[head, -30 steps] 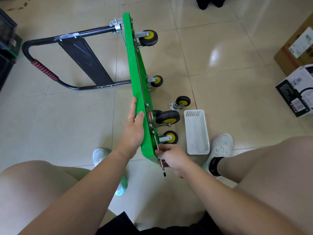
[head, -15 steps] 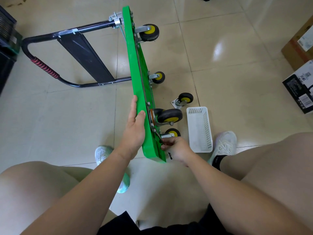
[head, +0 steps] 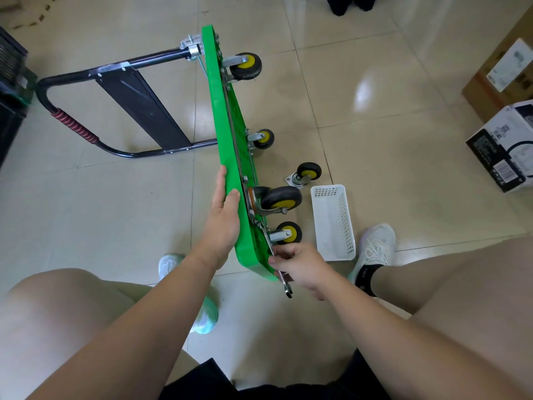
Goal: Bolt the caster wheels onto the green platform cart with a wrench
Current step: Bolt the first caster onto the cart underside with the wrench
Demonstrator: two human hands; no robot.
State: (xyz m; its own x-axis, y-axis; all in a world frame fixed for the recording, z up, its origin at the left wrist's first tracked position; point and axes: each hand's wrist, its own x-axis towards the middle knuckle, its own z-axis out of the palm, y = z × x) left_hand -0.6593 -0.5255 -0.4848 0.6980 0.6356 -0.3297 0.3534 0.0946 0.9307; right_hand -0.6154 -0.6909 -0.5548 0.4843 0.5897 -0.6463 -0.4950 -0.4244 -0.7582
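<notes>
The green platform cart (head: 227,134) stands on its long edge on the tiled floor, its black handle (head: 72,128) folded out to the left. Several black casters with yellow hubs stick out to the right of its underside, the nearest ones a large caster (head: 281,197) and a smaller caster (head: 288,232). My left hand (head: 223,217) rests flat against the deck's near edge with straight fingers. My right hand (head: 300,265) grips a metal wrench (head: 284,281) at the underside near the small caster; its lower jaw pokes out below my fist.
A loose caster (head: 305,174) lies on the floor right of the cart, with a white perforated basket (head: 333,222) beside it. Cardboard and printed boxes (head: 504,145) sit at the right edge, dark crates (head: 11,90) at the left. My shoes and knees flank the cart.
My right hand swung the wrench handle up toward the small caster half a second ago and has now swung it back down past the cart's corner. My left hand has stayed put.
</notes>
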